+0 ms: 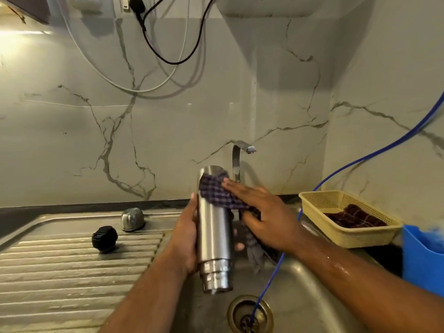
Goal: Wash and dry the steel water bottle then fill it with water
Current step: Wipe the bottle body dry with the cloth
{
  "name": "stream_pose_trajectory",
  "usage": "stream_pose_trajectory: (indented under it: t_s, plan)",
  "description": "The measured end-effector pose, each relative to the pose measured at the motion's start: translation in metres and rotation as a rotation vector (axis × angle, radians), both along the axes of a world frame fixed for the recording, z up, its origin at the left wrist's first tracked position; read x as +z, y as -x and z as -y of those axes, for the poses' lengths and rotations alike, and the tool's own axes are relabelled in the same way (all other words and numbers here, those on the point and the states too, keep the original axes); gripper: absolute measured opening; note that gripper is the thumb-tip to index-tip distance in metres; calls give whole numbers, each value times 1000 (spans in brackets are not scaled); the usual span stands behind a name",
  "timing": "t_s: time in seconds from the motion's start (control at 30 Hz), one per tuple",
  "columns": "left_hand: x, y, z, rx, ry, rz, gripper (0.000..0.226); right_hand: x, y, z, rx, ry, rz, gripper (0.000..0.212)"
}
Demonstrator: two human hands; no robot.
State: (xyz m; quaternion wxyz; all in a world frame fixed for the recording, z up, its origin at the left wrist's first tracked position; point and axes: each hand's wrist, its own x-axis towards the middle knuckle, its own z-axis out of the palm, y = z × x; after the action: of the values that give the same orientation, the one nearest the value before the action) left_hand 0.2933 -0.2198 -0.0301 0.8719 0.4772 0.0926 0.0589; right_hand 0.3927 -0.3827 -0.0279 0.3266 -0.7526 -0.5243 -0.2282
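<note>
Shiny steel cylindrical water bottle (213,227), neck-down.
Gripped by the left hand (185,239), fingers curled; dark checked cloth (215,191) pressed on by the right hand (266,212), fingers straight.

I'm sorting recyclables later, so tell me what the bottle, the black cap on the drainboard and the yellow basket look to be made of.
The bottle looks like brushed stainless steel: even grey sheen, soft streaked reflections. The black cap is probably plastic: a dull finish with moulded ridges round its edge. The yellow basket also appears to be plastic: uniform colour and a moulded mesh of small holes.
</note>
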Motion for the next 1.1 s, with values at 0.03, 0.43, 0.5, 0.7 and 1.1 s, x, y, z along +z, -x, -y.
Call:
stream_pose_trajectory:
  t_s: [0.03,0.43,0.5,0.7,1.1]
  plan:
    - [1,0,-5,16,55,8,72,-5,5,2,59,53,23,75]
    - [-8,-4,7,25,-118,-27,58,-16,-4,5,-52,14,51,73]
    - [-6,-3,-2,31,-4,-12,73,-18,9,13,58,158,152,71]
    - [-10,-1,-4,-24,-121,-12,72,-14,1,20,11,237,404,63]
    - [-9,0,-3,-152,-116,45,72,-14,4,27,72,281,483,57]
